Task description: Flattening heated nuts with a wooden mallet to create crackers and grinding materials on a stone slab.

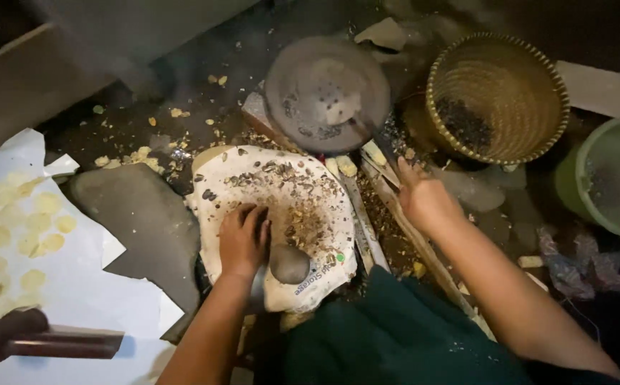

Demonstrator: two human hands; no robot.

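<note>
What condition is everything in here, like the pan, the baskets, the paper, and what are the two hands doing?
Left hand: palm down on the white sack.
Right hand: gripping the pan's handle.
White sack: spread flat, littered with dark husks.
Round stone: resting on the sack, untouched.
Pan: nearly empty, a few bits inside.
Woven basket: upright, dark bits inside.
Green bucket: upright, contents unclear.
White paper: covered with pale flattened discs.

Tight workspace. Left hand (243,239) sits on the littered white sack (281,207), a smooth grey stone (289,264) touching its right side. Far of it, the round pan (326,93) blocks the way. Right hand (422,197) is boxed in by wooden sticks (388,207), with the woven basket (497,96) far right and the green bucket (610,178) further right. Left: flat dark slab (142,221), then white paper (60,278) with open surface.
</note>
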